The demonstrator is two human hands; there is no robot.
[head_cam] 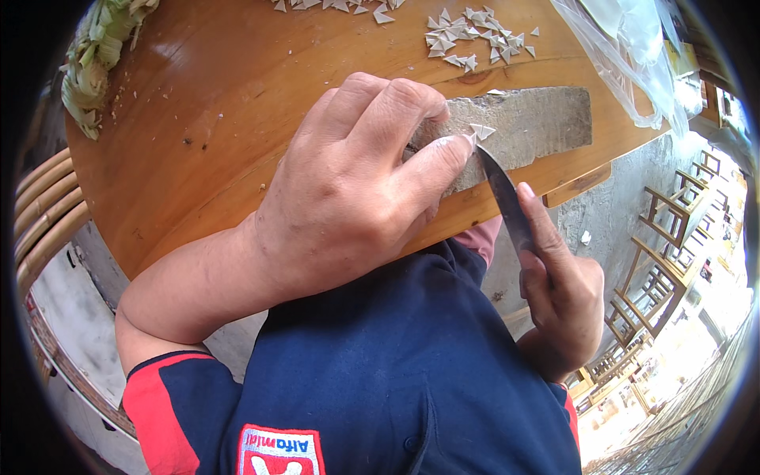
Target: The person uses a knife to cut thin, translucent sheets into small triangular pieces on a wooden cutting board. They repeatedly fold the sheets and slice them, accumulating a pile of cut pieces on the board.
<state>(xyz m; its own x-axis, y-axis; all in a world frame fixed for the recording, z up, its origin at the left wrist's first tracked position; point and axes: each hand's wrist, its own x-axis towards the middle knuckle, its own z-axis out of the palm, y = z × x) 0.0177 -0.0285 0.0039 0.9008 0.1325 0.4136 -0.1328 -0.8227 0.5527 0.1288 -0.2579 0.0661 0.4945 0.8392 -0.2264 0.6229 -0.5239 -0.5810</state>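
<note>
A narrow dark knife (503,193) is gripped in my right hand (561,285), its index finger lying along the blade's back. The knife's tip meets a small pale triangular piece (482,131) on a worn wooden board (534,124). My left hand (362,178) rests over the board's left end, its thumb tip pressed beside the knife tip on a small pale piece, the other fingers curled over the board. Several pale triangular pieces (451,38) lie scattered beyond the board on the wooden table, with another group (338,5) at the top edge.
The varnished wooden table (196,136) bears crumbs. Braided dry husks (98,59) lie at its upper left corner, and a clear plastic bag (629,65) at its right. Bamboo poles (53,219) stand at the left. Wooden stools (677,208) stand on the floor at the right.
</note>
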